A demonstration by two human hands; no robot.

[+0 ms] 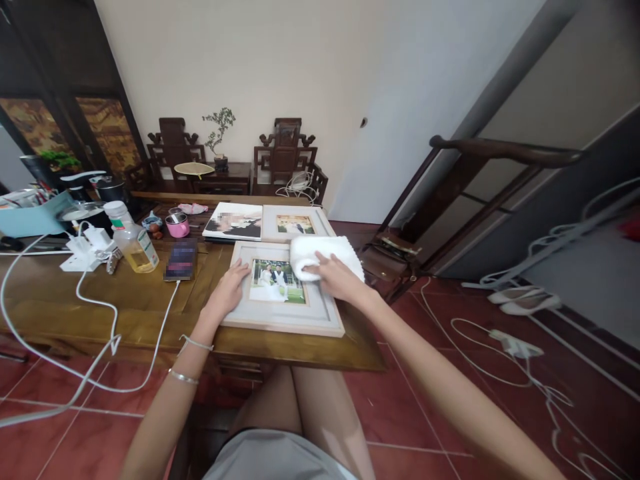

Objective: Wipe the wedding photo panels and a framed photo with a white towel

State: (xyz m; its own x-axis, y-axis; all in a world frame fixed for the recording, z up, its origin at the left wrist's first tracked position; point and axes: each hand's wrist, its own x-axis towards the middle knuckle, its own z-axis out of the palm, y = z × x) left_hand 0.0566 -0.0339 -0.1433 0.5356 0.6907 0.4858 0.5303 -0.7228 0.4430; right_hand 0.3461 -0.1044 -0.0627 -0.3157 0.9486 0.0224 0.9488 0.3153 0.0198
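A light wooden picture frame lies flat near the table's front right corner, with a wedding photo inside a wide pale mat. My left hand holds the frame's left edge, its fingers over the rim and the thumb not clearly seen. In my right hand is a folded white cloth, pressed over the frame's upper right corner. Just behind lie a second picture frame with a smaller photo and, to its left, a white-edged photo panel.
On the wooden table, left of the frames, are a charging phone, a pink cup, a bottle of yellow liquid and white plugs with trailing cables. A dark chair stands to the right; cords cross the red-tiled floor.
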